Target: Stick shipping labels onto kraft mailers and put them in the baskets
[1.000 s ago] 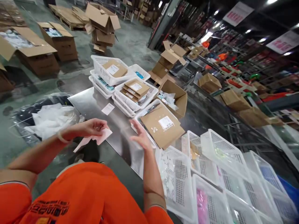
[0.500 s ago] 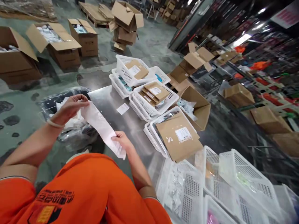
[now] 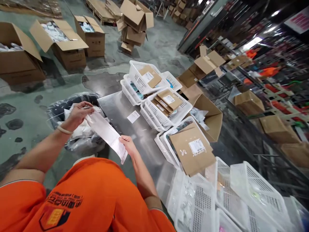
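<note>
Pinching one end of a long, translucent white strip (image 3: 105, 129) between the fingertips of the left hand (image 3: 79, 114) and the other between thumb and fingers of the right hand (image 3: 129, 145), slantwise beside a shiny metal table (image 3: 147, 149) bearing white perforated plastic baskets (image 3: 160, 118) with flat brown cardboard mailers (image 3: 185, 158).
</note>
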Demonstrator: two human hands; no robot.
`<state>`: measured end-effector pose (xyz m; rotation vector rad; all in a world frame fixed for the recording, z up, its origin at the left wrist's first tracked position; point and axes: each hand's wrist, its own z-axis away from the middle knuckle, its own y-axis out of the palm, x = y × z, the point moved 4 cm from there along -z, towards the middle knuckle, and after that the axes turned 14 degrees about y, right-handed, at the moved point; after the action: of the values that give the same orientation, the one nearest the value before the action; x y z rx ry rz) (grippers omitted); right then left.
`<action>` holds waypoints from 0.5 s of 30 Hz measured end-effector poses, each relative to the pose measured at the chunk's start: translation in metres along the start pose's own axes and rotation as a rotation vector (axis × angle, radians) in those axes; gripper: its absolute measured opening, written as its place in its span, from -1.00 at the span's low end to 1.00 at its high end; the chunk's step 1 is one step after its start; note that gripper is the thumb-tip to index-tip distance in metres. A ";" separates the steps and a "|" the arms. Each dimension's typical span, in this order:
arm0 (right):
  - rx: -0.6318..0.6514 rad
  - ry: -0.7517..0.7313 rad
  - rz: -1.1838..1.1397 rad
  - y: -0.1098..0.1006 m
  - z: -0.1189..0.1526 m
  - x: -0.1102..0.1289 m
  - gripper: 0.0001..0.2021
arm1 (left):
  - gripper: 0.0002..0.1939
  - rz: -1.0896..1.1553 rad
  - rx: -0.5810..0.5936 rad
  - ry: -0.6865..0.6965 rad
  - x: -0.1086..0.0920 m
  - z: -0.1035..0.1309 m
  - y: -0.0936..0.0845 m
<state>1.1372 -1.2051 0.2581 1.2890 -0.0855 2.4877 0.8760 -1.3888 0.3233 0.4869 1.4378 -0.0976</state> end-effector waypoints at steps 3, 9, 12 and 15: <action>-0.008 0.052 -0.107 0.005 -0.010 -0.001 -0.34 | -0.58 -0.001 -0.096 -0.028 0.011 -0.008 -0.010; -0.044 0.120 -0.133 0.001 -0.030 -0.006 -0.40 | -0.67 -0.099 -0.156 0.020 0.016 -0.049 -0.045; -0.195 0.067 -0.183 -0.007 -0.041 -0.005 -0.50 | -0.81 -0.358 -0.179 0.119 0.017 -0.069 -0.069; -0.416 -0.012 -0.273 -0.014 -0.048 -0.003 -0.60 | -0.87 -0.858 -0.167 0.186 0.027 -0.075 -0.091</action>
<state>1.1060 -1.1834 0.2261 1.0600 -0.3816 2.0892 0.7784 -1.4359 0.2694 -0.2923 1.7383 -0.6233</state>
